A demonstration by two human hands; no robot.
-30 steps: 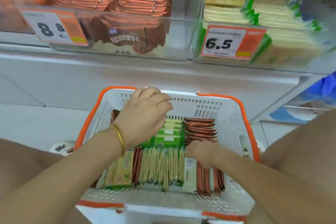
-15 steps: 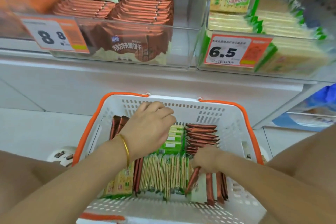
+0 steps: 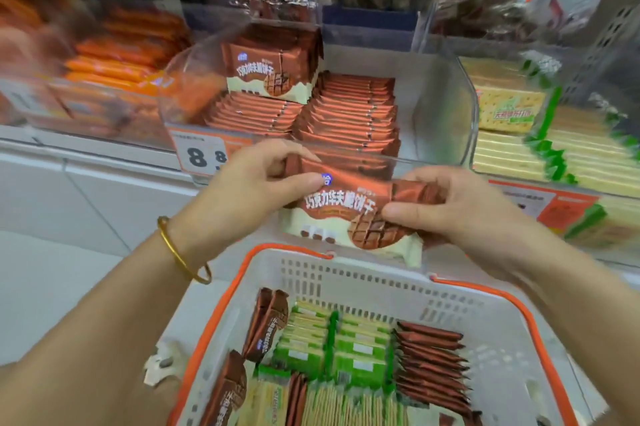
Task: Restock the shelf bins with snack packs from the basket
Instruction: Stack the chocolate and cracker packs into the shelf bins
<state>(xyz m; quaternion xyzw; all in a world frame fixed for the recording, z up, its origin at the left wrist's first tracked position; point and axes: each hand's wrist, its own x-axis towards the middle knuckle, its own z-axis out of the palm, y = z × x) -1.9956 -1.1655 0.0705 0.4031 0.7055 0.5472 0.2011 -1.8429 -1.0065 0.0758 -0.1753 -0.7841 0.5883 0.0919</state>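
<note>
Head view.

A: Biggest first. The shelf (image 3: 104, 162) runs behind the bin and off to both sides of it. Why is the basket (image 3: 381, 273) right below the bin?

B: To keep each lift short, I'd judge. Its far rim sits just under the bin's front, and brown and green packs fill it.

A: And the bin (image 3: 446, 107) itself?

B: It has clear walls and an open top. Brown stacks (image 3: 349, 110) lie flat in its left and middle. Its right side shows bare floor, which looks like the gap to fill.

A: Where's the pack (image 3: 346, 214)?

B: It's in the air before the bin's front wall, face to the camera and roughly level. I can't tell whether it touches that wall.

A: Why both hands?

B: It's a wide, soft wrapper, and held by one end it would likely sag or twist. The left hand (image 3: 256, 183) has its grip pinching the upper left corner, thumb on the face and fingers over the top edge. The right hand (image 3: 460, 207) pinches the right end the same way.

A: What does the next move need?

B: Probably a lift over the bin's front wall, then laying the pack flat like the stacks.

A: Anything smaller?

B: The tag (image 3: 197, 157) on the bin's front left corner reads 8, and the left hand partly covers it.
</note>
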